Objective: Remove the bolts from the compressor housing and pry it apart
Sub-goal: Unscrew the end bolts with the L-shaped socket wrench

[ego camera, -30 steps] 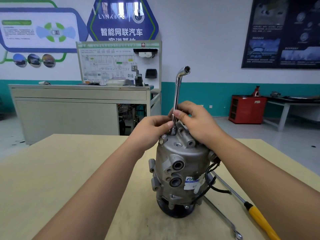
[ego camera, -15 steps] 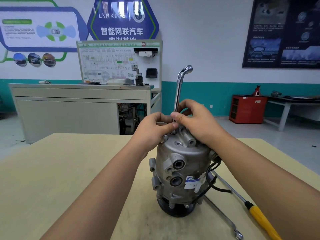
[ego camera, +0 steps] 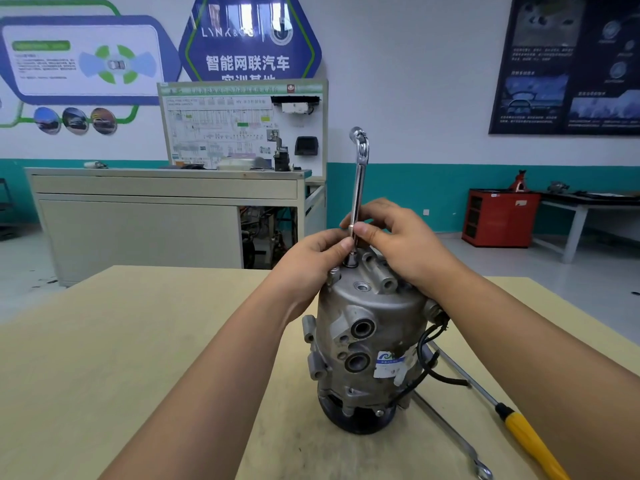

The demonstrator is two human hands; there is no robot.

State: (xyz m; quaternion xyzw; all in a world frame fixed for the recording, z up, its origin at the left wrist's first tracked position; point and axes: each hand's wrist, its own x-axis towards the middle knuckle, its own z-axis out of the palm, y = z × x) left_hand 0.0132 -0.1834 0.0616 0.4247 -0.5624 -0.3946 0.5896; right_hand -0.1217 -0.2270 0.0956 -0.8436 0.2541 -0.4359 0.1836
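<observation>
Pinch grip, left hand (ego camera: 311, 254) and right hand (ego camera: 401, 247), low on upright chrome L-shaped socket wrench (ego camera: 360, 181); socket end atop grey cast-metal compressor housing (ego camera: 367, 306), standing on pale wooden desk (ego camera: 104, 358); teal-banded wall (ego camera: 415, 181) behind.

1. The grey cylindrical compressor housing (ego camera: 367, 327) is seen as cast metal, dull and slightly rough.
2. The chrome L-shaped socket wrench (ego camera: 358, 188) is polished to a bright gloss.
3. The pale beige wood counter (ego camera: 121, 358) is finished matt and smooth, though faintly scuffed.
4. The yellow screwdriver handle (ego camera: 533, 445) is seen as smooth plastic.

one compressor (ego camera: 367, 327), two wrenches (ego camera: 360, 174) (ego camera: 441, 421), one screwdriver (ego camera: 530, 441), two hands (ego camera: 311, 258) (ego camera: 398, 244).
</observation>
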